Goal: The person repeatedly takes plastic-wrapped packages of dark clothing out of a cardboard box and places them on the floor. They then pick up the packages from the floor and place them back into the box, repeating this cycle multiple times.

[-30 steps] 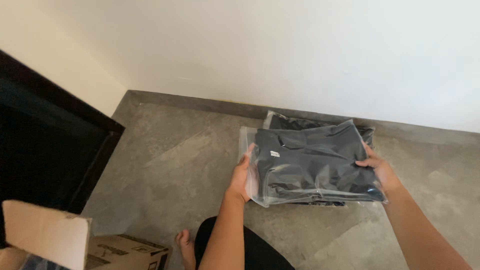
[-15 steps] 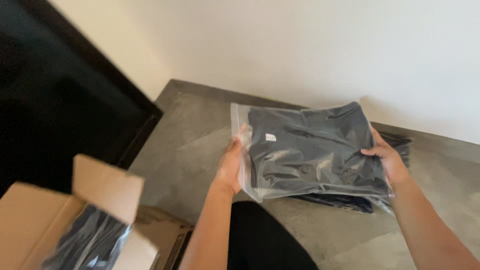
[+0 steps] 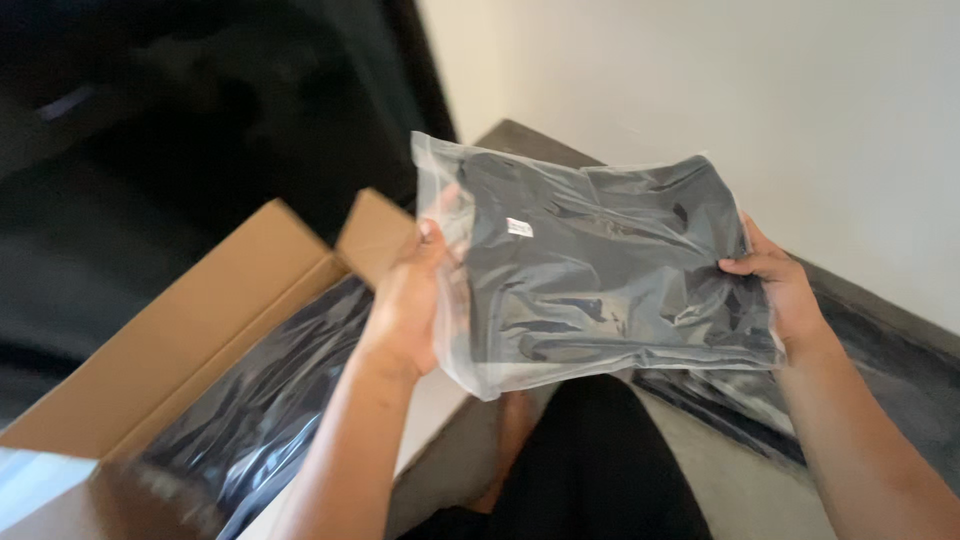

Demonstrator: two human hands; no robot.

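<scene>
Lifted off the floor stack since a second ago, the clear bag of dark folded clothing [image 3: 600, 265] now hangs in the air above the person's lap, swung toward the open cardboard box [image 3: 190, 350].

Head view: the left hand [image 3: 410, 300] clamps the bag's left edge, thumb on top and fingers beneath. The right hand [image 3: 780, 290] pinches the right edge the same way. More bagged dark garments [image 3: 250, 410] fill the box at lower left. Other dark bags [image 3: 730, 410] lie on the floor under the right forearm, beside the pale wall [image 3: 800, 100].
</scene>
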